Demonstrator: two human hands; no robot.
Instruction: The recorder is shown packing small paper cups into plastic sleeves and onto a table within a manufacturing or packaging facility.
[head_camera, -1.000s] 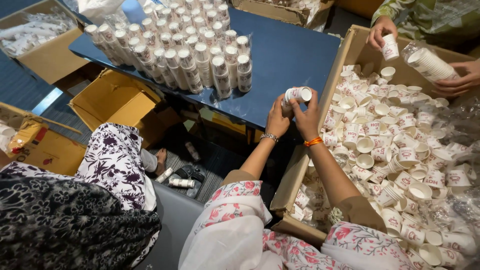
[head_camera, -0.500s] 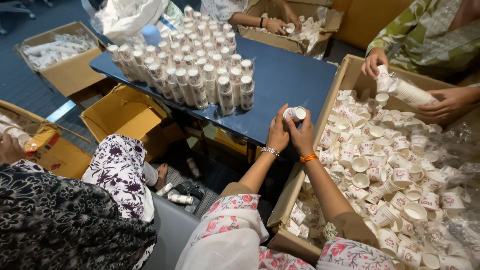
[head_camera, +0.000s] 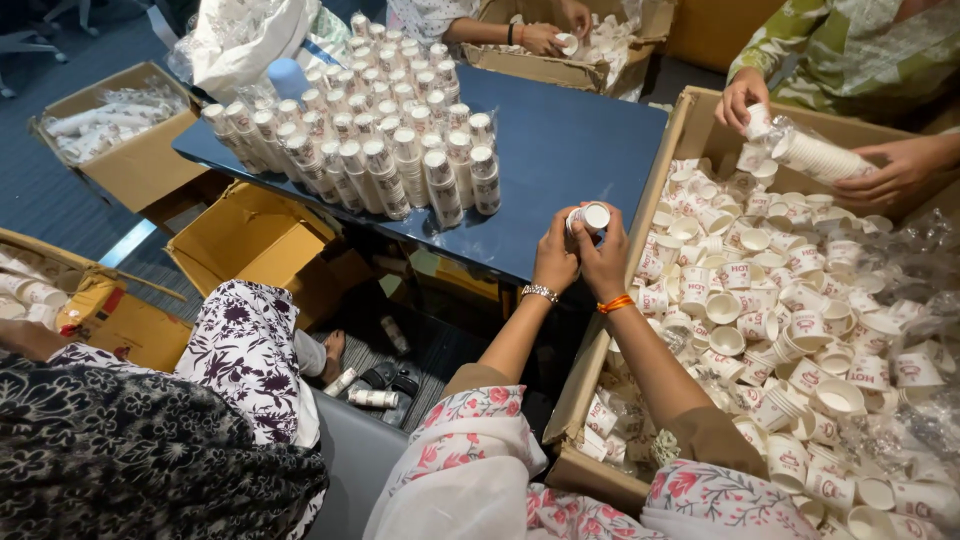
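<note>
My left hand (head_camera: 553, 258) and my right hand (head_camera: 606, 262) are pressed together around a short stack of white paper cups (head_camera: 590, 217), held over the near edge of the dark blue table (head_camera: 560, 150). A silver bracelet circles my left wrist and an orange band my right. Just to the right lies a large cardboard box (head_camera: 690, 118) full of loose white paper cups (head_camera: 790, 330). Many upright cup stacks (head_camera: 370, 150) stand in rows on the table's left half.
Across the box, another person's hands (head_camera: 880, 170) hold a long sleeve of cups. A third person's hands (head_camera: 545, 38) work at a far box. Open cardboard boxes (head_camera: 255, 245) sit on the floor at left. A person in dark patterned cloth (head_camera: 150, 440) sits beside me.
My hands stay together on the cup stack, which sits a little further over the table edge. The person opposite has shifted their sleeve of cups.
</note>
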